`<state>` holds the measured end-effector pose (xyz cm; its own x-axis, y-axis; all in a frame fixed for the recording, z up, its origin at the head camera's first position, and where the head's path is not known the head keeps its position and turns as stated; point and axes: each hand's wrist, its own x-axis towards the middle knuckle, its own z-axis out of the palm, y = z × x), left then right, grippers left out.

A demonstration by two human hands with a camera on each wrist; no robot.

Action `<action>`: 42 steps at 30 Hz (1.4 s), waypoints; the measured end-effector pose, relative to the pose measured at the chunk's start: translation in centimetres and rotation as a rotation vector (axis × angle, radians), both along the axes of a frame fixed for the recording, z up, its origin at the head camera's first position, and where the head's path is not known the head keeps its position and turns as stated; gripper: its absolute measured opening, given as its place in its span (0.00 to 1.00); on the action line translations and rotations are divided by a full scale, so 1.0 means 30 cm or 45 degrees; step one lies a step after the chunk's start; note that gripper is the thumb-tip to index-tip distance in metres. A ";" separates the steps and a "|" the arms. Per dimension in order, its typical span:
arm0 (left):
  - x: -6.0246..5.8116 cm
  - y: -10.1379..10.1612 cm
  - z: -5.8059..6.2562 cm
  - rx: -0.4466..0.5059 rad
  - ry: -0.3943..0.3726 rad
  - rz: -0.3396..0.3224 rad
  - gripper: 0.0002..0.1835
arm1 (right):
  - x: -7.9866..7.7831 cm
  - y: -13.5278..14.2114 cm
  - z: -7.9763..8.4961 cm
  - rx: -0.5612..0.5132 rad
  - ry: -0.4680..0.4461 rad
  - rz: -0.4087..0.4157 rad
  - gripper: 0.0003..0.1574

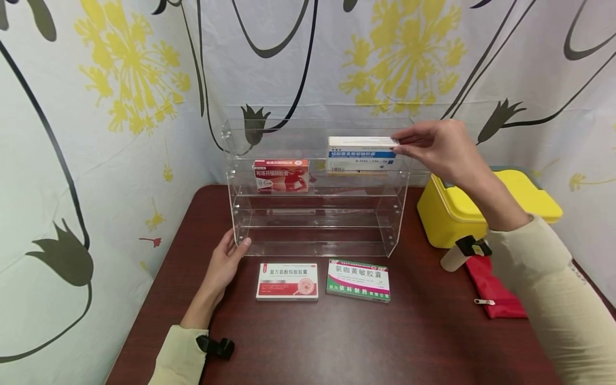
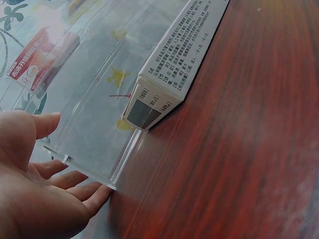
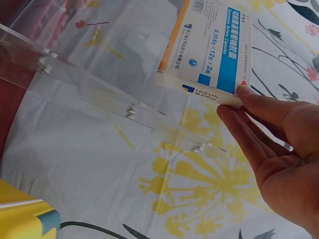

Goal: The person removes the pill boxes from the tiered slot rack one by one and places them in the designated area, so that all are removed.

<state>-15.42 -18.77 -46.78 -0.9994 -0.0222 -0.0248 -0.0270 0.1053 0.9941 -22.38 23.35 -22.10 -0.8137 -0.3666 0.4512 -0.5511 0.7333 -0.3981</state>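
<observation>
A clear acrylic tiered rack (image 1: 315,248) stands on the table. My left hand (image 1: 225,263) holds its lower left side, thumb in front and fingers along the outside; the left wrist view shows fingers (image 2: 75,186) around the panel's edge. With thumb and fingertips, my right hand (image 1: 435,147) pinches the right end of a white and blue medicine box (image 1: 361,155) at the upper tier. Whether the box's underside touches the shelf, I cannot tell. A red medicine box (image 1: 281,176) stands upright on the rack's left half.
Before the rack lie a red and white medicine box (image 1: 287,282) and a green and white medicine box (image 1: 358,280). At right are a yellow lidded container (image 1: 443,214), a small pale cylinder (image 1: 452,259) and a red zippered pouch (image 1: 498,291). Patterned cloth (image 1: 298,64) hangs behind.
</observation>
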 end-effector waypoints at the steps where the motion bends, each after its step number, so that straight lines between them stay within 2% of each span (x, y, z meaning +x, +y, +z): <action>1: 0.001 0.001 0.001 0.000 -0.001 0.002 0.42 | 0.004 0.000 0.006 -0.001 0.005 -0.002 0.16; 9: 0.002 0.000 0.003 0.005 -0.002 -0.003 0.41 | 0.043 -0.001 0.045 -0.032 0.122 0.019 0.15; 21: 0.006 0.000 0.011 -0.010 -0.014 -0.004 0.40 | 0.092 0.017 0.039 -0.052 0.075 0.094 0.16; 28: 0.007 0.000 0.010 -0.013 -0.018 -0.001 0.40 | 0.114 0.038 0.001 -0.093 -0.033 0.104 0.16; 38: 0.005 0.000 0.007 -0.003 -0.008 -0.004 0.36 | 0.130 0.072 -0.083 -0.238 -0.246 0.147 0.16; 42: 0.005 0.001 0.008 -0.004 -0.012 -0.002 0.38 | 0.134 0.083 -0.116 -0.230 -0.293 0.153 0.17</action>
